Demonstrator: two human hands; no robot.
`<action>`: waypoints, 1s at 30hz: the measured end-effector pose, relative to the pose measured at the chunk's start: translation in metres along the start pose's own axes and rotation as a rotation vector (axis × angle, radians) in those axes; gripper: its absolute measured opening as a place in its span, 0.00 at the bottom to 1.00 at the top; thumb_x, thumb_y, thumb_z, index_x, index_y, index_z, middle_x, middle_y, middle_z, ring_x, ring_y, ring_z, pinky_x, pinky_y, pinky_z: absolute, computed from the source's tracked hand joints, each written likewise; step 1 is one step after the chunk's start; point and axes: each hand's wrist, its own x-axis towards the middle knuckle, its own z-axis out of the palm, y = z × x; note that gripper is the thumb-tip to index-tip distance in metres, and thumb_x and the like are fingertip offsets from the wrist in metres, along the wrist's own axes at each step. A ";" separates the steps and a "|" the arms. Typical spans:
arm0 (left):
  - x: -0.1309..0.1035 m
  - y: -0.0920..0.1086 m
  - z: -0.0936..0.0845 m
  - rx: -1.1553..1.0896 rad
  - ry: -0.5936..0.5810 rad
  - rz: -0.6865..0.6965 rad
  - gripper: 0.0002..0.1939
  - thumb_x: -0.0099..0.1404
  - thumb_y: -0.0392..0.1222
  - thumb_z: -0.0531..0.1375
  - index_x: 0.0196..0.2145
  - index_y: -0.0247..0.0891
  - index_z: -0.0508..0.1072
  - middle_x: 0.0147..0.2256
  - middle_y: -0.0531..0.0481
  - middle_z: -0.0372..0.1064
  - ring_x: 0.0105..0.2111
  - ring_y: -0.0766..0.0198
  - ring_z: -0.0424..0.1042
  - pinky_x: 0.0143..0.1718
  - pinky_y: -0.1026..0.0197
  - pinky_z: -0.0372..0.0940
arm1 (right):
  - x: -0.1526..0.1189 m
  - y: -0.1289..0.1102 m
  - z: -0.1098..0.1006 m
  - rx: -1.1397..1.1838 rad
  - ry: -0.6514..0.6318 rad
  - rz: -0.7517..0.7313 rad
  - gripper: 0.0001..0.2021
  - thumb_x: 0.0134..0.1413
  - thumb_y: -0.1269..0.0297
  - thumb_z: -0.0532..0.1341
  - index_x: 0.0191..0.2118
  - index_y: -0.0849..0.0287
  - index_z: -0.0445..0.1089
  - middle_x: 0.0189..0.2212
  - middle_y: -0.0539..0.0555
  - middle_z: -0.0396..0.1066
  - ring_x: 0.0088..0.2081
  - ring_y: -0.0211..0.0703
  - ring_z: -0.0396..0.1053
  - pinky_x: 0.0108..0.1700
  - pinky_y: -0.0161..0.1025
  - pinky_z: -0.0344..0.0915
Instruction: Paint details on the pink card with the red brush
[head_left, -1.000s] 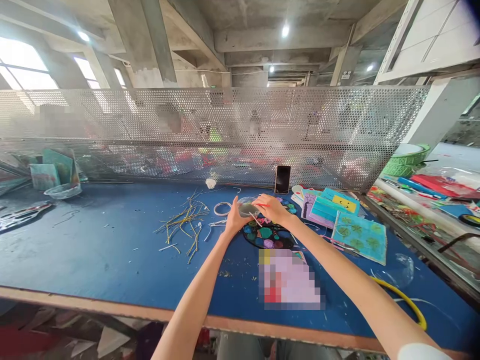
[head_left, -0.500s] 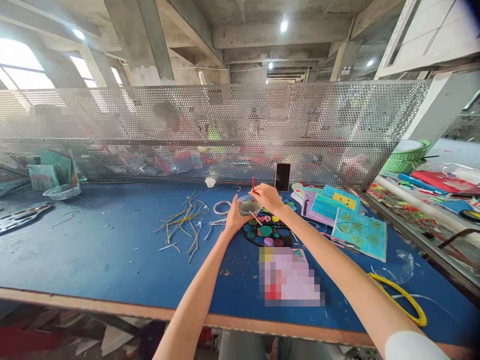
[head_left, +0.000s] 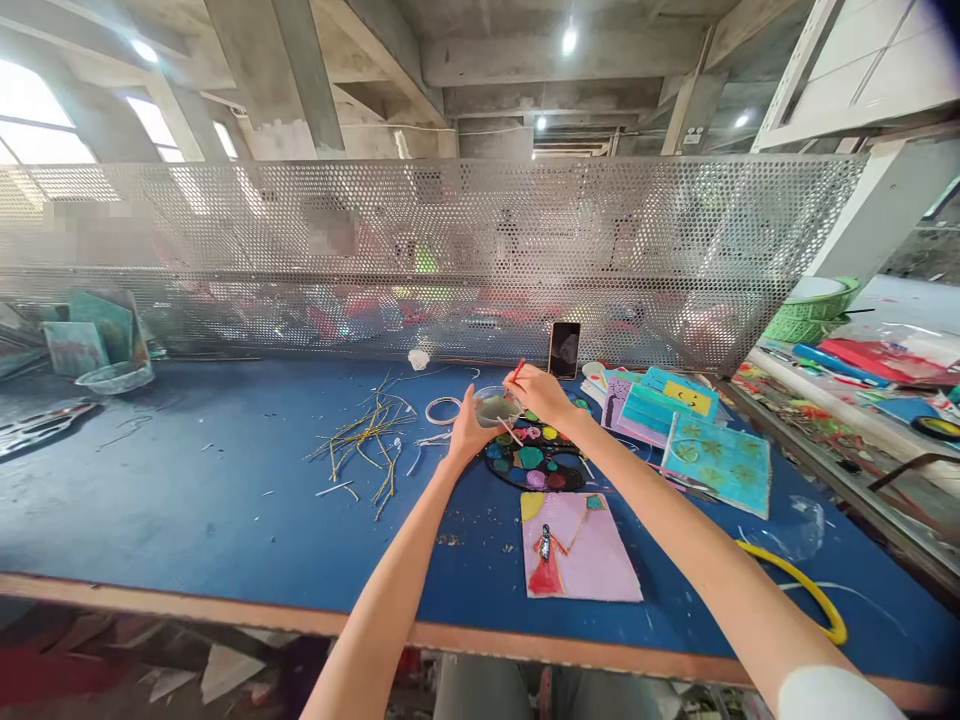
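Observation:
My left hand (head_left: 466,432) is curled round the near left side of a clear plastic bowl (head_left: 491,412) of murky greyish liquid. Pinched in my right hand (head_left: 546,396), a thin red-handled paintbrush (head_left: 518,371) leans at the bowl's right rim; its tip is hidden. Under and beside the bowl lies a black paint palette (head_left: 551,478) with wells of green, pink, yellow and purple. A pale stick rests against the bowl's near edge. Closer to me lies a pink painted panel (head_left: 600,560) showing a figure in red and a kite-like shape.
Yellow-brown twigs (head_left: 367,435) and a tape roll (head_left: 444,411) lie left of the bowl. A phone (head_left: 564,350) stands behind. Painted panels (head_left: 720,465) are stacked right, with a yellow ring (head_left: 814,590) nearer. A perforated metal screen (head_left: 450,250) closes off the table's back.
The paintbrush has gone from upright to tilted, and my right hand has shifted slightly right. My left hand keeps its hold on the bowl. The camera view has moved slightly.

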 end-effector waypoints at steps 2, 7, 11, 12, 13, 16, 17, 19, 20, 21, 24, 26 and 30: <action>0.000 0.002 0.000 0.004 -0.003 -0.007 0.24 0.66 0.51 0.58 0.56 0.37 0.64 0.53 0.43 0.66 0.51 0.56 0.68 0.53 0.45 0.67 | -0.001 -0.001 0.001 0.005 -0.023 -0.023 0.13 0.63 0.59 0.58 0.47 0.60 0.69 0.46 0.56 0.71 0.44 0.42 0.71 0.47 0.46 0.71; 0.000 0.003 -0.001 0.008 -0.006 -0.010 0.24 0.66 0.51 0.58 0.56 0.37 0.64 0.52 0.43 0.66 0.51 0.56 0.68 0.52 0.45 0.67 | -0.003 -0.002 0.000 0.012 -0.038 -0.039 0.13 0.63 0.59 0.58 0.47 0.60 0.69 0.46 0.56 0.71 0.45 0.42 0.71 0.48 0.47 0.71; 0.000 0.003 -0.001 0.005 0.000 -0.005 0.24 0.66 0.51 0.58 0.55 0.38 0.64 0.52 0.43 0.66 0.50 0.56 0.68 0.52 0.45 0.67 | -0.003 -0.001 -0.004 0.026 -0.049 -0.041 0.12 0.63 0.59 0.58 0.47 0.60 0.69 0.45 0.55 0.71 0.44 0.41 0.71 0.47 0.46 0.71; 0.000 0.003 -0.001 0.004 0.000 -0.004 0.24 0.66 0.51 0.58 0.55 0.38 0.64 0.52 0.43 0.66 0.50 0.56 0.68 0.52 0.45 0.67 | -0.003 -0.001 -0.005 0.030 -0.052 -0.043 0.12 0.63 0.59 0.58 0.47 0.60 0.69 0.45 0.55 0.71 0.44 0.41 0.71 0.47 0.46 0.71; 0.000 0.003 -0.001 0.002 0.000 -0.002 0.24 0.66 0.51 0.58 0.55 0.38 0.64 0.52 0.43 0.66 0.50 0.56 0.68 0.52 0.45 0.67 | -0.003 -0.001 -0.006 0.033 -0.053 -0.044 0.12 0.63 0.59 0.58 0.47 0.60 0.69 0.45 0.55 0.71 0.44 0.42 0.71 0.47 0.46 0.71; 0.001 0.002 -0.001 0.001 -0.001 0.001 0.24 0.66 0.51 0.58 0.55 0.37 0.65 0.52 0.43 0.66 0.50 0.56 0.68 0.52 0.45 0.67 | -0.004 -0.002 -0.008 0.042 -0.055 -0.059 0.12 0.63 0.59 0.58 0.46 0.60 0.69 0.46 0.56 0.71 0.45 0.42 0.71 0.48 0.47 0.71; 0.001 0.002 -0.001 0.002 -0.001 0.001 0.24 0.66 0.50 0.58 0.55 0.37 0.65 0.52 0.43 0.66 0.50 0.56 0.68 0.52 0.45 0.67 | -0.004 -0.003 -0.008 0.042 -0.059 -0.065 0.12 0.63 0.59 0.58 0.46 0.60 0.70 0.46 0.55 0.71 0.45 0.42 0.71 0.48 0.46 0.71; 0.001 0.002 -0.001 0.005 -0.001 0.001 0.24 0.66 0.50 0.59 0.55 0.37 0.65 0.53 0.43 0.65 0.51 0.56 0.68 0.52 0.45 0.67 | -0.005 -0.004 -0.008 0.032 -0.060 -0.064 0.12 0.63 0.59 0.58 0.46 0.61 0.70 0.45 0.55 0.71 0.44 0.42 0.71 0.47 0.46 0.71; 0.001 0.002 -0.001 0.006 -0.003 0.001 0.24 0.66 0.50 0.59 0.55 0.37 0.65 0.53 0.43 0.65 0.51 0.56 0.68 0.52 0.45 0.67 | -0.005 -0.004 -0.008 0.023 -0.054 -0.056 0.12 0.63 0.59 0.58 0.46 0.61 0.70 0.45 0.55 0.71 0.44 0.42 0.71 0.47 0.46 0.71; 0.001 0.002 -0.001 0.007 -0.004 0.002 0.24 0.66 0.50 0.59 0.55 0.37 0.64 0.53 0.43 0.66 0.51 0.56 0.68 0.52 0.45 0.67 | -0.005 -0.005 -0.007 0.013 -0.046 -0.046 0.12 0.63 0.59 0.58 0.46 0.60 0.70 0.45 0.55 0.71 0.44 0.42 0.71 0.48 0.46 0.71; 0.001 0.001 0.000 0.008 -0.004 0.002 0.24 0.66 0.51 0.58 0.56 0.38 0.64 0.52 0.43 0.66 0.50 0.56 0.69 0.52 0.45 0.67 | -0.005 -0.005 -0.005 -0.002 -0.040 -0.041 0.12 0.63 0.59 0.58 0.46 0.60 0.69 0.46 0.55 0.71 0.44 0.41 0.71 0.47 0.46 0.71; 0.001 0.001 0.000 0.007 -0.002 0.003 0.24 0.66 0.51 0.58 0.56 0.38 0.64 0.52 0.43 0.66 0.50 0.56 0.69 0.52 0.45 0.67 | -0.004 -0.005 -0.004 -0.012 -0.045 -0.045 0.12 0.63 0.59 0.58 0.47 0.60 0.69 0.46 0.55 0.71 0.44 0.41 0.71 0.47 0.45 0.71; 0.000 0.000 0.000 0.004 0.000 0.006 0.24 0.66 0.51 0.58 0.56 0.38 0.64 0.53 0.43 0.66 0.51 0.56 0.68 0.52 0.45 0.67 | -0.003 -0.004 -0.003 -0.043 -0.041 -0.033 0.13 0.63 0.58 0.58 0.48 0.60 0.69 0.46 0.56 0.71 0.45 0.42 0.71 0.47 0.46 0.71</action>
